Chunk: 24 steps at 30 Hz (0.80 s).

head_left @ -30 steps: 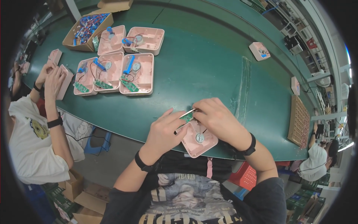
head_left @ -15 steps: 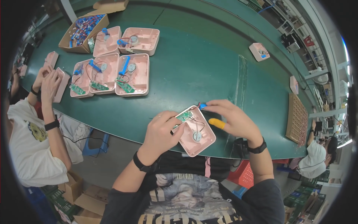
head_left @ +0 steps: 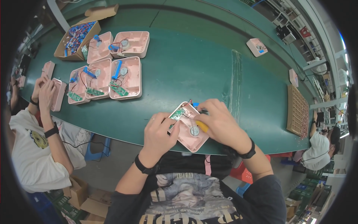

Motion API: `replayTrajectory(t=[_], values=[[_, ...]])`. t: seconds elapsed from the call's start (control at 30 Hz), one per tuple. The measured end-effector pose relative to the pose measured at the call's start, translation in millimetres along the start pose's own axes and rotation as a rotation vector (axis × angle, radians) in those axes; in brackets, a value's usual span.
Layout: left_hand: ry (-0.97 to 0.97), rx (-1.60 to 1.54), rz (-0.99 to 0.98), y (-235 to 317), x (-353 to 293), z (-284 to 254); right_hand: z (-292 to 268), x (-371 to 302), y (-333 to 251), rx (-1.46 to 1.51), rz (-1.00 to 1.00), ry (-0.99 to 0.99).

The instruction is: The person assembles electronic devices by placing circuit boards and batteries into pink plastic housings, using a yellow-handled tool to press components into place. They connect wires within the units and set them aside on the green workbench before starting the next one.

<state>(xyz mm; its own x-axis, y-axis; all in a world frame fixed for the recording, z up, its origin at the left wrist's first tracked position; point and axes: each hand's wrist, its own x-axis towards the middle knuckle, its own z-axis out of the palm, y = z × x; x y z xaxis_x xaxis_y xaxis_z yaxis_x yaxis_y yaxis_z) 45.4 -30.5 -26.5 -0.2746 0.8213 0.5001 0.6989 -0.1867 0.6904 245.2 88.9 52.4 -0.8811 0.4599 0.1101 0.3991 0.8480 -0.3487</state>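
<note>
A pink plastic housing lies tilted at the table's near edge, open side up. Inside it are a green circuit board, a round silver part and thin wires. My left hand grips its left wall, fingertips by the board. Curled over the right rim is my right hand, with a yellow finger cot over the housing. A small dark shape shows at its fingertips; what they pinch is unclear. A blue wrapped cylinder sits at the far corner, partly hidden by those fingers.
Several similar pink housings with parts stand at the left, beside a cardboard box of blue cylinders. At the right edge is a compartmented tray. Another person's hands hold a housing at far left.
My right hand has moved left and in over the housing, its fingers now curled closer together. My left hand keeps its grip. The whole view has shifted slightly.
</note>
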Motion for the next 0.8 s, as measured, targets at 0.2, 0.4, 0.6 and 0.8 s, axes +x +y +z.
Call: replayTrajectory(t=[0.2,0.4,0.6,0.8], values=[[-0.001,-0.040,-0.058,-1.1,-3.2,-2.1,16.6,-15.5,21.9,0.445,0.115,0.102],[0.031,-0.197,-0.196,-7.7,-7.0,-5.7,23.6,-36.3,21.7,1.448,0.599,-0.187],[0.008,-0.246,-0.226,-3.5,-5.4,-8.3,33.5,-39.6,25.8,1.577,0.580,-0.122],[0.013,-0.269,-0.230,-6.7,-6.4,-7.9,32.6,-33.5,22.1,0.860,0.521,-0.319]])
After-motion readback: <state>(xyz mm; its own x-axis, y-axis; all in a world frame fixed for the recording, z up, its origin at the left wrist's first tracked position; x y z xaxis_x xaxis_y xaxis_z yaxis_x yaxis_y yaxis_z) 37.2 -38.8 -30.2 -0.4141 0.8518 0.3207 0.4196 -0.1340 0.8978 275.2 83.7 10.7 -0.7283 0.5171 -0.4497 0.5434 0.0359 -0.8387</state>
